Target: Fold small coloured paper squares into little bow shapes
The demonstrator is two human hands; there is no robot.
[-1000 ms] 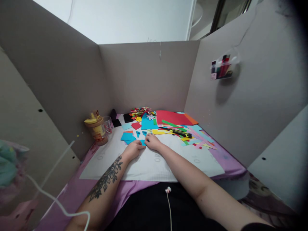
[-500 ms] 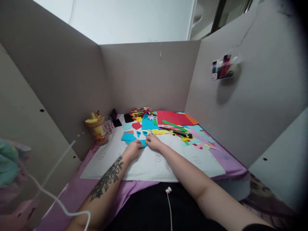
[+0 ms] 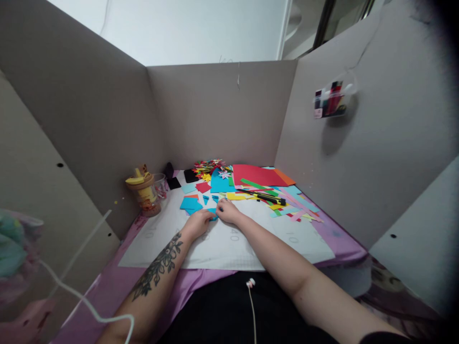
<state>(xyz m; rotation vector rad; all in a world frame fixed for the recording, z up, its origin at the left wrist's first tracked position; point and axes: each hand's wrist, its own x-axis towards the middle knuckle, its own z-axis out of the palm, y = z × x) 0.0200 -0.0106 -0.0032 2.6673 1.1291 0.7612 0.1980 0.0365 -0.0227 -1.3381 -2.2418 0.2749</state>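
Little bright-blue paper [image 3: 213, 210], mostly covered by fingers — left hand [image 3: 198, 223] and right hand [image 3: 227, 211] both pinching it. Blue squares [image 3: 190, 204] left, folded bits [image 3: 205, 200] beyond, cutter [image 3: 271, 198] off right.

1) blue paper piece [image 3: 212, 210]: mostly covered by left hand [image 3: 200, 222] and right hand [image 3: 228, 211], fold shape unreadable
2) white sheet [image 3: 279, 251]: numerals near left wrist partly hidden
3) paper star pile [image 3: 209, 166]: too small to count, overlapping
4) clear cup [image 3: 160, 183]: partly behind tumbler [image 3: 142, 190], contents can't be made out
5) hanging clear holder [image 3: 330, 101] on right wall: blurred, items inside unidentifiable
6) fabric bundle [image 3: 13, 248] and pink object [image 3: 25, 325]: cut by left edge, blurry, can't tell what they are
7) white cable [image 3: 84, 303]: leaves at bottom edge
8) black sleeve [image 3: 382, 338]: cropped at bottom right
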